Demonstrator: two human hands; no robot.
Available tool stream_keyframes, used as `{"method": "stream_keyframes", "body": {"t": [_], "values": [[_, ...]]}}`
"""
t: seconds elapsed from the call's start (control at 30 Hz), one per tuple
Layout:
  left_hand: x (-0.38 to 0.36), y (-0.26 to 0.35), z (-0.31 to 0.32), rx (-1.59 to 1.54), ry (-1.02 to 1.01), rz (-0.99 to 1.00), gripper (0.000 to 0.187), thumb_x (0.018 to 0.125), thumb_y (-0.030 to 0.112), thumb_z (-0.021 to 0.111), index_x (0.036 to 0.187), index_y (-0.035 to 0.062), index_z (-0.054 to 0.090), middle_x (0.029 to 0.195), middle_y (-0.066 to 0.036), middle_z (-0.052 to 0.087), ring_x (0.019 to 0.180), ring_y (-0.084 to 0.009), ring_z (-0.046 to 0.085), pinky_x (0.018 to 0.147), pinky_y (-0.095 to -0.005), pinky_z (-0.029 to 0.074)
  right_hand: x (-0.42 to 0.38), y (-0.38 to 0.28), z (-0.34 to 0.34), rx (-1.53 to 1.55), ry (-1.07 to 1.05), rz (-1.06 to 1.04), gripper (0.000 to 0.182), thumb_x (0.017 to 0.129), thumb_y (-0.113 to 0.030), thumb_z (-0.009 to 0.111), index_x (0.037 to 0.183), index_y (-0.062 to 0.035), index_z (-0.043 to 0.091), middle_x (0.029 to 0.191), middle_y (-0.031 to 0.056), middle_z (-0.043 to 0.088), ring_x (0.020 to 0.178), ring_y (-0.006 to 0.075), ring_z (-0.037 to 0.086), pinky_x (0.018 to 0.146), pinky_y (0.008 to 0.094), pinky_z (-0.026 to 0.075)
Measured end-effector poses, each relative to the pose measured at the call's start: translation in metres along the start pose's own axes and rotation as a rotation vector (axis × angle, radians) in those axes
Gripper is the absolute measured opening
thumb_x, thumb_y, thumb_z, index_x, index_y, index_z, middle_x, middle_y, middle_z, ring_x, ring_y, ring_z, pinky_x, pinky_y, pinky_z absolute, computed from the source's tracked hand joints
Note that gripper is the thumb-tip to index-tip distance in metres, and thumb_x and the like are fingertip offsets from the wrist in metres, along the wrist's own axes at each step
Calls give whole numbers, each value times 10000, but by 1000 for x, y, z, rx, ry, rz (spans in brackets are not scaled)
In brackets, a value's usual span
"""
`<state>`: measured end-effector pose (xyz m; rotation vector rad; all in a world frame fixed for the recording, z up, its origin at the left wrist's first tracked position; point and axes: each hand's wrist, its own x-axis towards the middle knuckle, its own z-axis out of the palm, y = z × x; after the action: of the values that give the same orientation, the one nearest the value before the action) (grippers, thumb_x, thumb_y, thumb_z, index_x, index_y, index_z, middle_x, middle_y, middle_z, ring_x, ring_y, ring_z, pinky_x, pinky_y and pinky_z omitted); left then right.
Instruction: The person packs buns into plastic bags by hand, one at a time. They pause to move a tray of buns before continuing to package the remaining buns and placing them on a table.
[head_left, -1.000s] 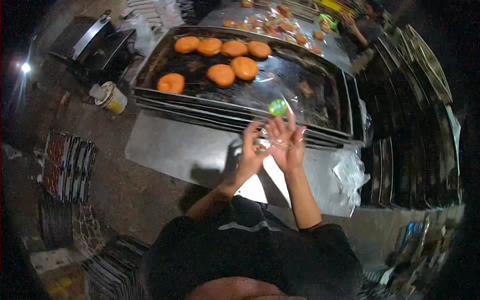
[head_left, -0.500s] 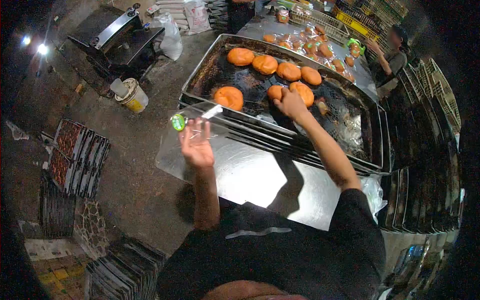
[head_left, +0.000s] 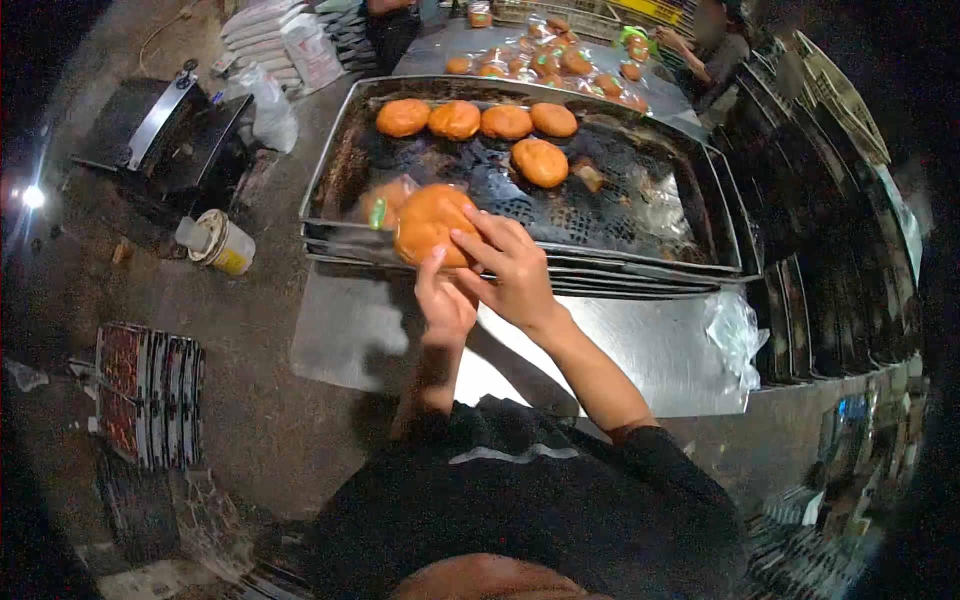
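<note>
A round golden-brown bun [head_left: 435,228] is held up over the front edge of a dark baking tray [head_left: 640,262]. My right hand [head_left: 515,270] grips it from the right, fingers on its top and side. My left hand [head_left: 447,303] is under the bun with fingertips touching its lower edge, holding a clear plastic bag with a green label [head_left: 377,212]. The bag is blurred, so how far it covers the bun cannot be made out. Behind it another bun [head_left: 400,192] shows on the tray. A row of buns [head_left: 455,120] lies along the far side, with a single bun [head_left: 540,163] nearer.
Bagged buns [head_left: 560,62] cover part of the metal table [head_left: 420,60] beyond the tray. A co-worker [head_left: 715,55] is at the far right. Stacked trays [head_left: 800,270] rise on the right, near a plastic bag bundle [head_left: 735,330]. A white bucket [head_left: 225,245] stands at left.
My right hand has lifted a bun off the tray and brought it left to my left hand. Both hands now meet at the bun. The view has shifted, moving the tray left in it.
</note>
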<state>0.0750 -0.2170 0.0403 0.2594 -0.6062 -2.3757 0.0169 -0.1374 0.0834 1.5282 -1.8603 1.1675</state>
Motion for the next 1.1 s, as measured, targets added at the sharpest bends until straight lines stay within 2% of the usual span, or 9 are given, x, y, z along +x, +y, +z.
{"method": "stream_keyframes", "body": {"t": [0.07, 0.37, 0.4, 0.47, 0.6, 0.8, 0.87, 1.03, 1.1], "values": [[9, 10, 2, -51, -336, -77, 568, 757, 318, 475, 1234, 54, 317, 1204, -150, 417, 1109, -281, 414, 936, -406, 334, -6, -4, -2, 2, 28, -7, 407, 587, -132, 713, 966, -48, 591, 1063, 151, 538, 843, 286, 542, 704, 341, 456], [-3, 3, -6, -207, -400, -164, 448, 828, 250, 413, 1204, 21, 331, 1103, -147, 483, 1071, -291, 442, 920, -431, 348, -15, -22, 12, 338, 304, 271, 450, 612, -113, 712, 1010, -23, 521, 979, 132, 525, 841, 269, 526, 707, 317, 437], [-2, 8, -15, -189, -383, -234, 405, 849, 225, 392, 1187, 7, 349, 1055, -144, 516, 1022, -283, 484, 897, -405, 376, -27, -14, 19, 375, 476, 247, 460, 637, -31, 692, 1045, -34, 480, 1023, 116, 449, 842, 151, 529, 593, 235, 454], [-13, -1, -15, 500, -382, 4, 310, 879, 201, 388, 1077, -19, 482, 970, -121, 555, 948, -181, 511, 839, -301, 399, -15, -9, -7, 228, 389, 391, 304, 698, -77, 659, 972, -22, 541, 888, 99, 516, 741, 115, 540, 547, 217, 431], [-34, -2, -8, 746, -572, -392, 279, 866, 175, 427, 1049, -15, 520, 1017, -94, 547, 967, -175, 502, 860, -284, 374, 17, 68, -50, 166, 63, 577, 214, 766, -198, 594, 845, -1, 619, 650, 95, 605, 605, 106, 569, 552, 235, 435], [-55, -35, 3, 816, -665, -619, 270, 841, 183, 492, 1027, -9, 532, 993, -97, 554, 954, -167, 512, 853, -276, 385, 84, 92, -28, 21, 110, 51, 337, 734, -162, 597, 1033, -19, 535, 1042, 173, 544, 966, 266, 525, 818, 334, 414], [-48, -36, 0, 1095, -1055, -349, 260, 789, 169, 572, 965, -19, 546, 916, -89, 564, 875, -161, 537, 816, -281, 410, 33, 66, -40, 305, -94, 178, 313, 747, -184, 590, 1013, -26, 546, 1043, 164, 541, 983, 290, 504, 857, 341, 389], [-74, -79, 17, 1015, -674, -603, 277, 770, 8, 555, 1040, -30, 508, 866, -88, 553, 780, -138, 549, 714, -258, 464, -138, 88, -144, 402, -219, 803, 262, 759, -173, 595, 975, -25, 582, 953, 113, 596, 840, 181, 572, 737, 304, 454], [-82, -114, 25, 989, -662, -658, 299, 766, -12, 545, 1060, -30, 494, 891, -94, 555, 750, -131, 547, 706, -247, 458, -202, 110, -211, 572, 238, 1017, 295, 765, -207, 604, 978, -7, 567, 835, 70, 616, 701, 142, 594, 637, 250, 477]]}}
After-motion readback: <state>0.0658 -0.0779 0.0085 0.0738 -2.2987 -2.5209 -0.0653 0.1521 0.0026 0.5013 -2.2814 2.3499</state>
